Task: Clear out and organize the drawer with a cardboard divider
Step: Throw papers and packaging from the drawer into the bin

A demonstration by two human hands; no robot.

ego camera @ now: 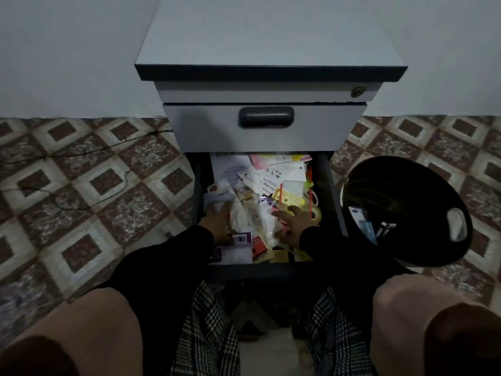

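Head view: open drawer [336,191] under the cabinet, crammed with papers [260,185].
Left hand [218,221] and right hand [294,225] lie flat, fingers straight, on the clutter; black bin [406,185] beside, patterned tile floor [81,185], white wall.

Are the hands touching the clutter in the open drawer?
Touching. The head view shows the left hand and right hand resting flat on the clutter in the drawer.

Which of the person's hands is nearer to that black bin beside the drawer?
The right hand. It lies among the clutter at the drawer's right side, closest to the black bin. The left hand lies farther off, toward the drawer's left side.
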